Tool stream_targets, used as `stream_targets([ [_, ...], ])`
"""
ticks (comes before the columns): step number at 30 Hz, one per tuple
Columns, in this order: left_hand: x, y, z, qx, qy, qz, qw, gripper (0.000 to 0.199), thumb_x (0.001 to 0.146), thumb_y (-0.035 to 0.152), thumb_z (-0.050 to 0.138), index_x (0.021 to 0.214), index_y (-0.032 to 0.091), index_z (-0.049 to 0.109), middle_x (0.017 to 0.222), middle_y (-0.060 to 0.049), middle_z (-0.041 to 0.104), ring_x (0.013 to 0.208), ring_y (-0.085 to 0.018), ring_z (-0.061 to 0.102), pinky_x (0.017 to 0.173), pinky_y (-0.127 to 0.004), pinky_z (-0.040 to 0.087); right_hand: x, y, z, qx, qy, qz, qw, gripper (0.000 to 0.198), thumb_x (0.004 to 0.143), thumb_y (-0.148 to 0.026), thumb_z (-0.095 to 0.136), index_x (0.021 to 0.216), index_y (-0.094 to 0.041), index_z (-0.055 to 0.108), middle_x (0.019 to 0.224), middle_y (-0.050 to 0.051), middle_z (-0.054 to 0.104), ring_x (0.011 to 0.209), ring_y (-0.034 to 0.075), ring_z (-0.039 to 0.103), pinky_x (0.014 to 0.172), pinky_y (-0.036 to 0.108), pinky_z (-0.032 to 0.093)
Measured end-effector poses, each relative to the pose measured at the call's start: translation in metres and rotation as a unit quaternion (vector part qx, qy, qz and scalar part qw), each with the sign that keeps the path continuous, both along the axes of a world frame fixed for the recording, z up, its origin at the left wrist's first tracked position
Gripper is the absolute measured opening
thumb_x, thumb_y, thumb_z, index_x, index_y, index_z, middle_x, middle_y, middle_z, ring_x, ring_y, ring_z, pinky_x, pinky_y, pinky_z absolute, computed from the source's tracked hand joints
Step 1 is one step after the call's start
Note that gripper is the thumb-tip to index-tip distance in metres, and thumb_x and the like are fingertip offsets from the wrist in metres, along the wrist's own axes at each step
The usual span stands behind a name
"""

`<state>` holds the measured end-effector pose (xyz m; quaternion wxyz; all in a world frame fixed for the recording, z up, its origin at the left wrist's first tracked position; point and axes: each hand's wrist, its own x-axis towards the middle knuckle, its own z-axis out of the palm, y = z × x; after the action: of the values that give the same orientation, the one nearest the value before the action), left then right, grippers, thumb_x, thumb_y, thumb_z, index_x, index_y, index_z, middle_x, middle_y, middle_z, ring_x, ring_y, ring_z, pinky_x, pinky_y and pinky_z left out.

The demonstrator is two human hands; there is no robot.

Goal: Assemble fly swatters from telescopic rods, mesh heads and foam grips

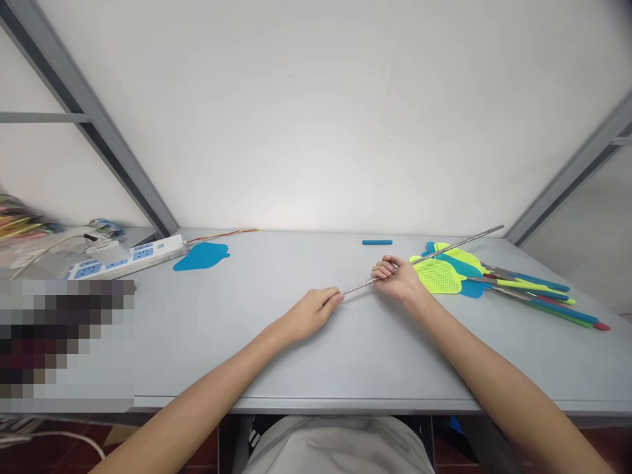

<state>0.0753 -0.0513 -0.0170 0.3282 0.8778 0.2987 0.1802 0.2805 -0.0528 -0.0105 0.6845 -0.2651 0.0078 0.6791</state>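
1. One white wall [296, 118] stands behind the table, between gray posts.
2. A long gray table [345, 368] runs across the view and bears everything below.
3. Several fly swatters [439, 275] lie heaped at the right, yellow and blue heads overlapping toward the wall, handles in blue, green, yellow and red fanned out to the right.
4. A thin metal rod [358, 286] slants between the two hands, its far end reaching up and right across the view of the heap; whether it touches the heads, I cannot tell.
5. A white power strip [143, 254] with blue sockets lies at the left.
6. A loose blue swatter head [202, 256] rests flat just beside the strip's right end.
7. The left hand [316, 309] has its thumb and fingers clamped on the rod's near end.
8. The right hand [395, 280], palm turned up, curls its fingers around the rod further along.
9. A short blue tube [378, 242] lies near the wall, beyond the right hand.
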Motion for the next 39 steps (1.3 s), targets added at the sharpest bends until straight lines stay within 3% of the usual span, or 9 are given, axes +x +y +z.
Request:
stream_targets([
  [14,-0.001,-0.003,0.004,0.002,0.019,-0.005,1.000,0.034,0.085,0.039,0.021,0.060,0.018,0.024,0.056,0.004,0.025,0.052,-0.009,0.026,0.050,-0.022,0.025,0.039,0.009,0.007,0.004,-0.033,-0.088,0.996,0.019,0.064,-0.007,0.032,0.053,-0.018,0.021,0.037,-0.008,0.017,0.029,0.005,0.018,0.029,0.017,0.018],
  [25,-0.001,-0.007,-0.013,0.105,0.085,0.007,0.991,0.031,0.087,0.032,0.017,0.065,0.019,0.034,0.058,0.002,0.042,0.056,-0.013,0.039,0.058,-0.025,0.032,0.025,0.008,-0.006,0.019,-0.042,-0.125,0.991,0.022,0.067,-0.008,0.030,0.052,-0.019,0.017,0.036,-0.009,0.013,0.028,0.006,0.012,0.027,0.018,0.013],
  [33,-0.005,-0.006,-0.012,0.140,0.129,0.041,0.981,0.034,0.087,0.032,0.016,0.063,0.020,0.036,0.052,0.002,0.037,0.051,-0.014,0.038,0.051,-0.024,0.030,0.013,0.004,-0.010,0.032,-0.059,-0.147,0.987,0.025,0.073,-0.011,0.028,0.053,-0.019,0.014,0.037,-0.009,0.014,0.028,0.005,0.013,0.027,0.017,0.013],
  [39,-0.008,-0.002,-0.014,0.139,0.120,0.041,0.982,0.032,0.087,0.031,0.018,0.063,0.019,0.036,0.053,0.001,0.039,0.051,-0.013,0.037,0.054,-0.025,0.030,0.007,0.002,-0.008,0.047,-0.071,-0.164,0.983,0.026,0.076,-0.014,0.028,0.054,-0.019,0.015,0.038,-0.009,0.013,0.029,0.005,0.012,0.027,0.017,0.013],
])
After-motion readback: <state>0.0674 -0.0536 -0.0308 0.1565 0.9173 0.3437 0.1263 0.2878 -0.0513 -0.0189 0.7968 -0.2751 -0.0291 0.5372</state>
